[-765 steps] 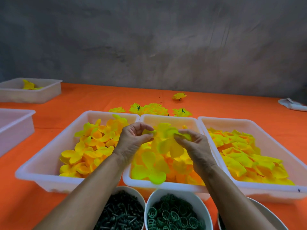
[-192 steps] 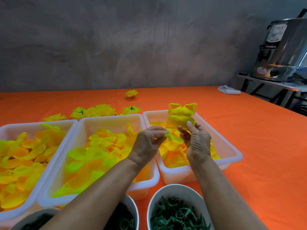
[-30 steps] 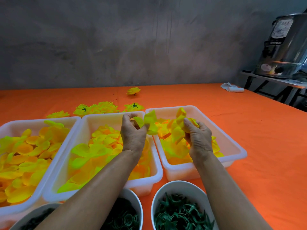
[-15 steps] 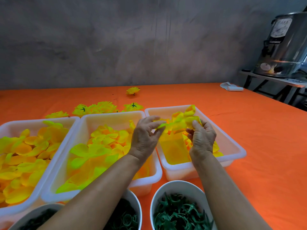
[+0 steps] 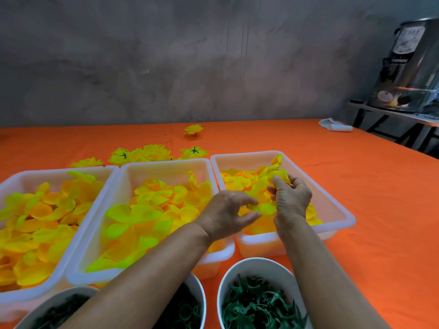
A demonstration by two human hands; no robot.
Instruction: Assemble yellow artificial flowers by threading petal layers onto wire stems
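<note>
Three white tubs stand side by side on the orange table (image 5: 356, 176). The left tub (image 5: 14, 186) and middle tub (image 5: 166, 166) are full of loose yellow petals. Both hands work over the right tub (image 5: 332, 205). The left hand (image 5: 225, 213) reaches in with fingers loosely curled, its fingertips at a petal layer (image 5: 262, 207) lying between the two hands; whether it pinches the layer I cannot tell. The right hand (image 5: 291, 198) grips a petal bunch (image 5: 279, 174) that sticks up above its fingers. Finished flowers (image 5: 147, 154) lie behind the tubs. Nearest the camera, a bowl (image 5: 249, 267) holds green parts.
</note>
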